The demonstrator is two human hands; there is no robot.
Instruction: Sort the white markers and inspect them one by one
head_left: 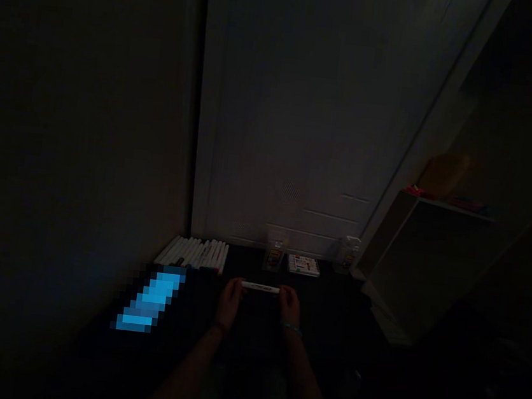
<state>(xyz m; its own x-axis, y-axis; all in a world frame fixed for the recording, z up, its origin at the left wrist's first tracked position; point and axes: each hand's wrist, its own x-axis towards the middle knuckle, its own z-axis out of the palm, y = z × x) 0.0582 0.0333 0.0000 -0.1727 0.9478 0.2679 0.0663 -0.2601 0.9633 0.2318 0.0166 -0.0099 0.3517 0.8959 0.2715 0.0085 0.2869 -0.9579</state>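
Observation:
A white marker (260,286) lies level between my two hands, above the dark table. Its left end is pinched by my left hand (230,301), and its right end by the fingers of my right hand (290,306). Small dark print shows along its barrel, too dim to read. Beyond my left hand, a row of white markers (197,254) lies side by side at the back left of the table. Straight ahead stand a clear plastic case (274,255) and a flat pack of markers (303,265).
A blurred-out bright blue screen (151,302) lies on the left of the dark table (329,315). Another clear container (348,255) stands at the back right. A pale panel (299,113) rises behind, and a shelf unit (389,233) stands at the right. The room is very dark.

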